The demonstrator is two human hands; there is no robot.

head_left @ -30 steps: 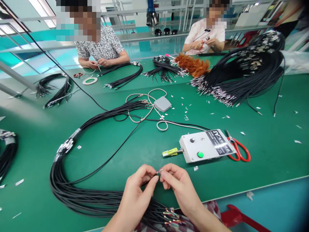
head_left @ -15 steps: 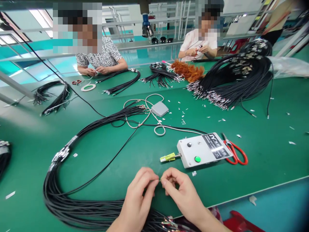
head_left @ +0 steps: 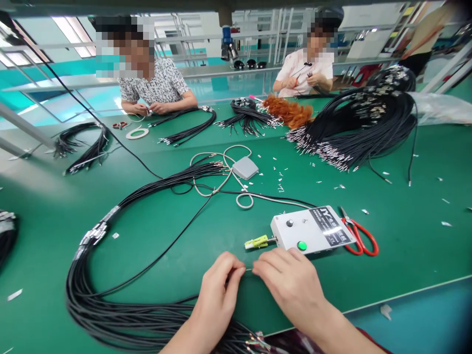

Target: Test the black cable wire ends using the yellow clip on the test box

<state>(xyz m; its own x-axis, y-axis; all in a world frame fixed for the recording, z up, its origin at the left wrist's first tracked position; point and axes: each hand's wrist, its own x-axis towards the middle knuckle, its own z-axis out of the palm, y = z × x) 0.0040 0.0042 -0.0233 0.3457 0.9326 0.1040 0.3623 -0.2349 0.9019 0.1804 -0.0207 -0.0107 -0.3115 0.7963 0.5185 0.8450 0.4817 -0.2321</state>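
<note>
Near the front of the green table, my left hand [head_left: 221, 290] pinches a thin wire [head_left: 249, 269], its thumb and forefinger pressed together. Just to its right, my right hand [head_left: 291, 282] has its fingers closed at the wire's other end, knuckles up, hiding the fingertips. A large bundle of black cables [head_left: 132, 314] curves round on the left and passes under my left wrist, with stripped ends at the bottom. Beyond my right hand lies a white control box [head_left: 295, 228] with a green button and a yellow-green clip [head_left: 257, 242] at its left side.
Red-handled scissors [head_left: 363, 238] lie right of the box. A grey pedal-like block [head_left: 245, 168] with a looped cord is behind it. Large black cable bundles [head_left: 346, 128] lie at the back right. Two people work across the table [head_left: 405, 236]; another person stands at the far right.
My right hand has turned palm-down and moved slightly right and up, closer to the box. The gap between my fingertips has widened, showing more wire. The view has shifted slightly.
</note>
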